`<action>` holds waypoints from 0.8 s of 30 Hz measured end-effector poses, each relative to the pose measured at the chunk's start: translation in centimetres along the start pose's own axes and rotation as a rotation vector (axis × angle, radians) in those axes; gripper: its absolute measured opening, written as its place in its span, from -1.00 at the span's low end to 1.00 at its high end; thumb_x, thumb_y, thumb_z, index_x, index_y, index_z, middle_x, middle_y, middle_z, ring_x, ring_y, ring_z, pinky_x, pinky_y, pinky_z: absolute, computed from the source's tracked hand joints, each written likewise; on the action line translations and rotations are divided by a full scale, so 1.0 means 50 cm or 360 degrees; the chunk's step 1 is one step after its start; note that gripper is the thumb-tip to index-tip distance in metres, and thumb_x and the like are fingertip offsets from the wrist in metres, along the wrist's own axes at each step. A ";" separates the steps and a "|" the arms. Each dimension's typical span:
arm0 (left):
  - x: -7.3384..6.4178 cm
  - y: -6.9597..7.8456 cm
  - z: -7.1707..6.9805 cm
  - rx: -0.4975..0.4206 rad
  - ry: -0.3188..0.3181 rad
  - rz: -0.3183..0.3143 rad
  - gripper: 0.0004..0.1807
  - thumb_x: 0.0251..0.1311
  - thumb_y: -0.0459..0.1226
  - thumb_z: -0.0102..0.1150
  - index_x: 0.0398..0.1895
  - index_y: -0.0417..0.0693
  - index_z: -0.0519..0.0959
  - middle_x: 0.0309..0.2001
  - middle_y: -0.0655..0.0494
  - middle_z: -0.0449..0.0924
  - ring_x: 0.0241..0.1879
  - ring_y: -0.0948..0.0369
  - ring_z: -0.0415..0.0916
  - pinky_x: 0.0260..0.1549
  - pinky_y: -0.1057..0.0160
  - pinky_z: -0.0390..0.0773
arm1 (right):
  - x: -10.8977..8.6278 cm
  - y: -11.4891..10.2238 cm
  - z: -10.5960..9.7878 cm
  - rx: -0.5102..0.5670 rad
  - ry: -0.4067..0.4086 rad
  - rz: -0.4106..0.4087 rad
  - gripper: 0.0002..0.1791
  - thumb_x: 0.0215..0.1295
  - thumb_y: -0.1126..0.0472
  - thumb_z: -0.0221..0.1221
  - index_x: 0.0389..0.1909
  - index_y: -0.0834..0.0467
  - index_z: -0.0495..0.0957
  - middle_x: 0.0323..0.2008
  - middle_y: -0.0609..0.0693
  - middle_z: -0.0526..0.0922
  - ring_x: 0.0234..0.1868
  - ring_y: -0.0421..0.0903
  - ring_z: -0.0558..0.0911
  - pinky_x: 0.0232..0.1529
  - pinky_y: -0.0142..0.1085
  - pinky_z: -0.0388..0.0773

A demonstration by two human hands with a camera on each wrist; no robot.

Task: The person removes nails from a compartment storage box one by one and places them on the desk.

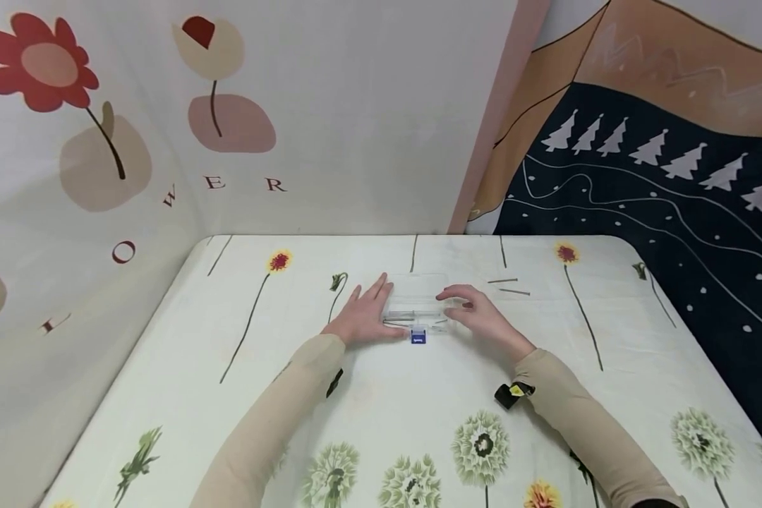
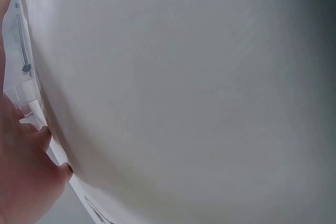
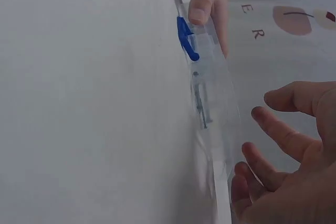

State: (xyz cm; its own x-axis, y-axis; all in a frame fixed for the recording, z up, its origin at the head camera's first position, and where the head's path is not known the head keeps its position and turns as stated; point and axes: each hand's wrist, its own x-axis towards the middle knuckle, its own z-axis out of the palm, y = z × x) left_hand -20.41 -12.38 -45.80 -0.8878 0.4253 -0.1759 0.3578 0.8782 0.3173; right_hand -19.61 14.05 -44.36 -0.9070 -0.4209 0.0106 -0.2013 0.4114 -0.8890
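Note:
A clear plastic box (image 1: 415, 311) lies opened out on the table, with several nails (image 1: 401, 315) in its near part and a blue latch (image 1: 418, 337) at the front. My left hand (image 1: 367, 317) rests against the left side of the box, fingers spread and thumb stretched along the front by the latch. In the right wrist view that thumb touches the box beside the blue latch (image 3: 186, 38). My right hand (image 1: 480, 319) hovers at the box's right side, its fingers loosely bent and apart. Nothing shows between those fingers (image 3: 286, 132).
Two nails (image 1: 509, 286) lie apart on the table to the right of the box. A white cloth (image 1: 368, 402) printed with flowers covers the table. Behind stands a pale printed curtain (image 1: 355, 141), with a dark tree-patterned cloth (image 1: 641, 183) at the right.

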 end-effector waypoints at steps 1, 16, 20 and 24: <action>0.001 0.000 0.000 0.0002 -0.0002 -0.0004 0.26 -0.06 0.47 0.04 0.54 -0.11 -0.10 0.54 0.04 -0.37 0.49 0.17 -0.30 0.40 0.02 -0.33 | 0.002 -0.003 0.002 -0.0025 -0.0015 -0.0013 -0.67 0.34 0.30 0.14 0.10 0.27 0.55 0.30 0.27 0.30 0.35 0.21 0.20 0.29 0.15 0.15; -0.002 0.001 -0.005 0.0015 -0.0030 -0.0012 0.25 -0.03 0.47 0.03 0.54 -0.11 -0.12 0.54 0.03 -0.39 0.49 0.18 -0.32 0.39 0.01 -0.33 | 0.029 -0.006 0.035 -0.0505 -0.0228 -0.0042 -0.56 0.29 0.15 0.13 0.15 0.22 0.56 0.45 0.23 0.04 0.39 0.37 -0.15 0.19 0.42 -0.06; 0.000 0.001 -0.006 0.0033 -0.0011 -0.0021 0.24 -0.03 0.46 0.04 0.54 -0.12 -0.09 0.54 0.02 -0.37 0.49 0.16 -0.29 0.40 -0.02 -0.30 | 0.028 -0.010 0.040 -0.0540 -0.0228 -0.0044 -0.57 0.31 0.13 0.10 0.15 0.20 0.57 0.46 0.19 0.02 0.41 0.36 -0.17 0.15 0.47 -0.10; 0.000 0.003 -0.009 0.0025 0.0005 -0.0004 0.23 -0.02 0.44 0.05 0.53 -0.14 -0.07 0.54 0.00 -0.34 0.49 0.15 -0.27 0.39 -0.04 -0.28 | 0.028 -0.011 0.040 -0.0513 -0.0195 -0.0039 -0.61 0.30 0.16 0.10 0.10 0.21 0.61 0.46 0.16 0.04 0.41 0.33 -0.19 0.16 0.44 -0.12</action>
State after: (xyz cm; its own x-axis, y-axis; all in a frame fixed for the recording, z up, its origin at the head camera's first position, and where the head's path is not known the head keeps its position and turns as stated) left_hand -20.51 -12.34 -45.33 -0.8898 0.4221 -0.1737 0.3599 0.8828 0.3019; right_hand -20.02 11.62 -44.79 -0.8533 -0.5197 -0.0422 -0.3467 0.6261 -0.6984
